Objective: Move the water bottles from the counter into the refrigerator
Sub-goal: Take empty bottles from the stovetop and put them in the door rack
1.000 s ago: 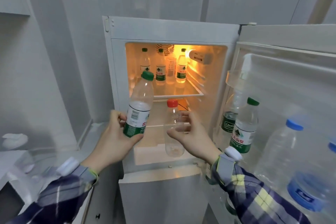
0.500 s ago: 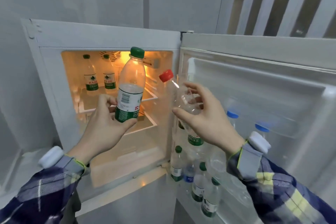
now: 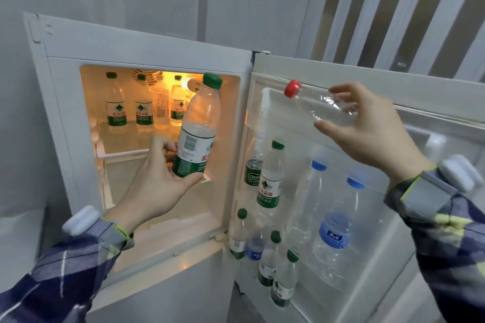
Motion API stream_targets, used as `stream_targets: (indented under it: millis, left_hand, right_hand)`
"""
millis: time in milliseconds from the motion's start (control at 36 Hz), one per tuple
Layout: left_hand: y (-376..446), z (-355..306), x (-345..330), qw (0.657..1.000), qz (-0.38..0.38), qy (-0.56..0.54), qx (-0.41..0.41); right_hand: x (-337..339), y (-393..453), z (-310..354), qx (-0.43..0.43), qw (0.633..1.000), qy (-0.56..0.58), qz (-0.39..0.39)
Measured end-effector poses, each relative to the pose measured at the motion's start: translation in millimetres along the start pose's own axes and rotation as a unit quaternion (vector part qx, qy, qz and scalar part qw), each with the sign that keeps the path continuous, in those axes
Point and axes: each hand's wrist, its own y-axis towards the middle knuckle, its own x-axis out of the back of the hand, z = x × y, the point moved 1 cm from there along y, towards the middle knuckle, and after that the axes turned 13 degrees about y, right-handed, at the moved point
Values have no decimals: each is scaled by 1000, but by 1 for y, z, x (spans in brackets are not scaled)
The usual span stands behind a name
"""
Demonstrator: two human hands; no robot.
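Note:
My left hand [image 3: 160, 181] grips a green-capped, green-labelled water bottle [image 3: 198, 128] by its base, upright and slightly tilted, in front of the lit refrigerator [image 3: 147, 44] opening. My right hand [image 3: 367, 128] holds a clear, label-free bottle with a red cap [image 3: 315, 102] by its bottom end. That bottle lies almost sideways, cap pointing left, at the top shelf of the open door [image 3: 393, 86].
Several green-labelled bottles [image 3: 116, 105] stand at the back of the upper inner shelf. The door racks hold several more bottles, with green caps [image 3: 270, 178] and blue caps [image 3: 336, 223]. A grey wall is at the left; a white counter edge [image 3: 18, 238] lies lower left.
My right hand has lifted the red-capped bottle up and to the right, tipping it sideways at the door's top shelf. My left hand keeps its bottle near the opening. The view shifted right.

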Motion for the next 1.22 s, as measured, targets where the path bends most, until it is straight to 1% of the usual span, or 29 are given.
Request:
stream_targets:
  millis: [111, 222, 278, 417, 500, 611, 694, 778, 861, 917, 972, 1056, 1111, 1167, 1222]
  left_hand:
    - [0, 4, 0, 1000, 2, -3, 4]
    - [-3, 6, 1, 1000, 4, -4, 1]
    - [-4, 6, 1, 1000, 4, -5, 0]
    - [-5, 9, 1, 1000, 7, -3, 1]
    - [-9, 11, 1, 1000, 12, 3, 1]
    - [-13, 14, 2, 1000, 22, 0, 7]
    - [-18, 15, 1, 999, 32, -1, 10]
    - [-28, 14, -2, 999, 47, -7, 13]
    - [-48, 11, -14, 995, 93, -15, 12]
    - [-68, 12, -28, 991, 135, -4, 5]
    - [-90, 17, -43, 986, 167, 0, 0]
    - [-121, 30, -68, 975, 222, -2, 4]
    - [-139, 36, -84, 965, 261, -3, 0]
    - [-153, 39, -98, 954, 299, 1, -18]
    - [-164, 42, -111, 944, 330, 0, -33]
  right_hand:
    - [-3, 2, -12, -40, 996, -69, 35]
    - [-8, 1, -19, -88, 989, -93, 78]
    - [-9, 0, -20, -107, 987, -87, 88]
    - [-7, 0, -21, -127, 983, -89, 100]
    - [-6, -2, -19, -127, 985, -85, 80]
    - [-7, -8, -16, -108, 991, -68, 37]
    - [-8, -14, -13, -72, 996, -55, 2]
    - [-9, -24, -3, 3, 999, 7, -53]
    - [-15, -44, 12, 83, 991, 78, -72]
    - [-23, -62, 16, 105, 987, 107, -52]
    - [-32, -81, 16, 106, 985, 130, -36]
    - [-45, -114, 9, 69, 982, 176, 4]
    - [-54, -135, 3, 18, 977, 196, 76]
    - [-64, -152, -7, -32, 968, 189, 164]
    - [-72, -168, -19, -71, 955, 188, 220]
